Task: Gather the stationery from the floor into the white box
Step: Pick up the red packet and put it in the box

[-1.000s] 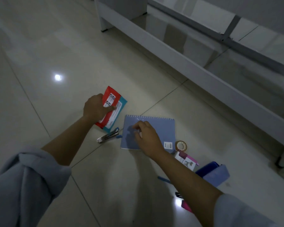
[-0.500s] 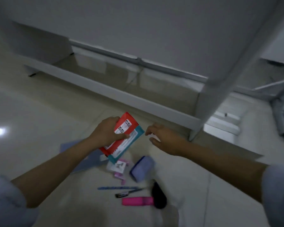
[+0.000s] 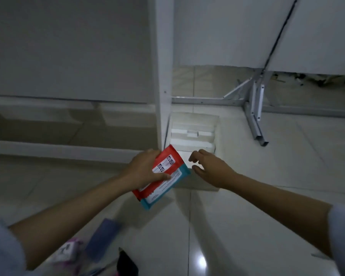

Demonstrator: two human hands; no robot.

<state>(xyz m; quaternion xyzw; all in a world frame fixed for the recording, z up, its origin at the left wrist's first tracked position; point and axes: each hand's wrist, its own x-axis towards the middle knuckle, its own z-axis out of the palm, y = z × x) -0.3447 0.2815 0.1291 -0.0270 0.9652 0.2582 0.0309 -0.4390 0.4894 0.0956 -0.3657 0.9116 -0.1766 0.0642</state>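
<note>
Left hand clamped around red and teal packets, held tilted just above near edge of white box. Right hand spread loose, grasping nothing, over box rim. Blurred blue pouch and pink item lying on floor below.

Nothing legible: the red and teal packets carry white labels with symbols, print too blurred.

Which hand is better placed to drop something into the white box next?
Left. The left hand already holds the red and teal packets at the white box near edge; the right hand is open and empty.
</note>
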